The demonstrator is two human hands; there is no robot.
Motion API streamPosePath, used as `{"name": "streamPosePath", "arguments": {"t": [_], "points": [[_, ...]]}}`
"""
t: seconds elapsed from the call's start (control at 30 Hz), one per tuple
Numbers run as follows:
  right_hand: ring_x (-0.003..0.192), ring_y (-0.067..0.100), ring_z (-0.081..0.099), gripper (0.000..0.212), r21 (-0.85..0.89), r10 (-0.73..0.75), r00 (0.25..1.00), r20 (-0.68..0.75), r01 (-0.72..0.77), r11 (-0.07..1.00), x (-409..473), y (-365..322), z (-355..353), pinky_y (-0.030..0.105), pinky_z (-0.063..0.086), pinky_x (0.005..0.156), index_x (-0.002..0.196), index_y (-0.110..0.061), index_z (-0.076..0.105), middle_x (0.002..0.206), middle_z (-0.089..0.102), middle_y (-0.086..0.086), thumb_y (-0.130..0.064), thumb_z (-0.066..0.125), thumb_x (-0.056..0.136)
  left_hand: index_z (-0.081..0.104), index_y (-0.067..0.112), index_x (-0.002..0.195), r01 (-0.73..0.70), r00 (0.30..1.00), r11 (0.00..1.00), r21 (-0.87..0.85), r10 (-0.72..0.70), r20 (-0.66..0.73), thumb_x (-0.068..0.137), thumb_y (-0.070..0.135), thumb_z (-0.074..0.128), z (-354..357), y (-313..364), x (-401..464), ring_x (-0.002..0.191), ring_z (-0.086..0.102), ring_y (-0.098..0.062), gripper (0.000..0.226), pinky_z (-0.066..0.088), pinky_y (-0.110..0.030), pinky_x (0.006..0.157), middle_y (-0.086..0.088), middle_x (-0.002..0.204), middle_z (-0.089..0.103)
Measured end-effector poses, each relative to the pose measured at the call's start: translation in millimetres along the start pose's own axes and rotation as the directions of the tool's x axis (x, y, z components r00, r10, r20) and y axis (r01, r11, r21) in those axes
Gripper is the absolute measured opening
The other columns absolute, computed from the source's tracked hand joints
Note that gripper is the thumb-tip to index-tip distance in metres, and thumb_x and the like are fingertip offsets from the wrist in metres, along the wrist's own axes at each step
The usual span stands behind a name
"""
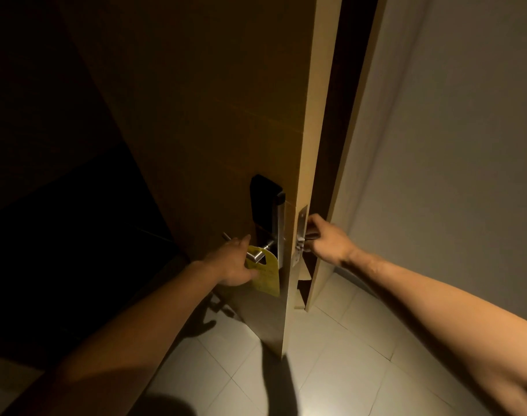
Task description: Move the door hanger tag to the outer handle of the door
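A wooden door point(214, 109) stands partly open, its edge toward me. On its left face a yellow door hanger tag point(266, 276) hangs over a silver lever handle point(257, 255) below a black lock plate point(263, 202). My left hand point(232, 262) grips the tag at the lever. My right hand point(328, 240) reaches round the door's edge and is closed on the handle point(311, 235) of the other face, which is mostly hidden by the fingers.
A pale wall point(451, 145) and the door frame point(334, 205) stand to the right. Light floor tiles point(331, 370) lie below. The space left of the door is dark, with little visible.
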State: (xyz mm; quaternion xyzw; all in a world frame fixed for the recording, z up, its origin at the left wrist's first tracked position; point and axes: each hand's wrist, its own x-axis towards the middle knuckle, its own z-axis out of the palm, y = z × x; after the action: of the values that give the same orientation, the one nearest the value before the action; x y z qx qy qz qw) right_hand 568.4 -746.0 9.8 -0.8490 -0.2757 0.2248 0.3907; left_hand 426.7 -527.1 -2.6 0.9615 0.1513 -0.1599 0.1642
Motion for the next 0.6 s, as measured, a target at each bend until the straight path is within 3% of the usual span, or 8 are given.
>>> {"name": "streamPosePath", "arguments": {"t": [0.17, 0.3, 0.4, 0.53, 0.6], "points": [[0.102, 0.004, 0.057, 0.040, -0.121, -0.133, 0.991, 0.015, 0.134, 0.984, -1, -27, 13, 0.024, 0.045, 0.089, 0.128, -0.026, 0.059, 0.110, 0.061, -0.014, -0.011, 0.049, 0.093, 0.016, 0.038, 0.143, 0.057, 0.998, 0.998, 0.026, -0.058, 0.005, 0.074, 0.058, 0.062, -2, -25, -29, 0.137, 0.037, -0.033, 0.085, 0.041, -0.049, 0.104, -0.005, 0.152, 0.034], [0.092, 0.003, 0.067, 0.021, -0.244, -0.216, 0.963, 0.161, 0.251, 0.937, 4, -60, 18, 0.032, 0.057, 0.089, 0.102, -0.023, 0.070, 0.101, 0.073, -0.007, -0.015, 0.052, 0.094, 0.024, 0.032, 0.141, 0.090, 0.994, 0.987, 0.134, -0.080, -0.077, 0.082, 0.049, 0.058, -9, -46, -56, 0.107, 0.060, -0.027, 0.070, 0.052, -0.036, 0.078, -0.004, 0.124, 0.056], [0.082, 0.009, 0.070, 0.017, -0.307, -0.289, 0.934, 0.209, 0.343, 0.888, 7, -96, 29, 0.035, 0.060, 0.078, 0.086, -0.019, 0.070, 0.090, 0.074, -0.002, -0.019, 0.054, 0.093, 0.025, 0.029, 0.143, 0.158, 0.974, 0.983, 0.093, -0.139, -0.177, 0.085, 0.047, 0.056, -24, -69, -84, 0.119, 0.055, -0.025, 0.068, 0.051, -0.038, 0.090, -0.003, 0.138, 0.049], [0.064, 0.011, 0.063, 0.019, -0.405, -0.344, 0.858, 0.381, 0.490, 0.772, 8, -147, 46, 0.024, 0.049, 0.055, 0.071, -0.025, 0.059, 0.073, 0.066, -0.004, -0.019, 0.056, 0.088, 0.020, 0.027, 0.146, 0.265, 0.928, 0.962, 0.065, -0.236, -0.290, 0.088, 0.049, 0.052, -49, -106, -125, 0.134, 0.042, -0.025, 0.070, 0.046, -0.042, 0.102, -0.003, 0.151, 0.036], [0.071, 0.017, 0.067, 0.012, -0.444, -0.317, 0.823, 0.471, 0.531, 0.722, 9, -164, 56, 0.033, 0.057, 0.061, 0.079, -0.017, 0.066, 0.079, 0.069, 0.003, -0.019, 0.057, 0.087, 0.012, 0.027, 0.150, 0.324, 0.904, 0.946, 0.012, -0.306, -0.299, 0.088, 0.050, 0.051, -58, -123, -147, 0.141, 0.033, -0.027, 0.076, 0.040, -0.044, 0.109, -0.004, 0.157, 0.026]]}}
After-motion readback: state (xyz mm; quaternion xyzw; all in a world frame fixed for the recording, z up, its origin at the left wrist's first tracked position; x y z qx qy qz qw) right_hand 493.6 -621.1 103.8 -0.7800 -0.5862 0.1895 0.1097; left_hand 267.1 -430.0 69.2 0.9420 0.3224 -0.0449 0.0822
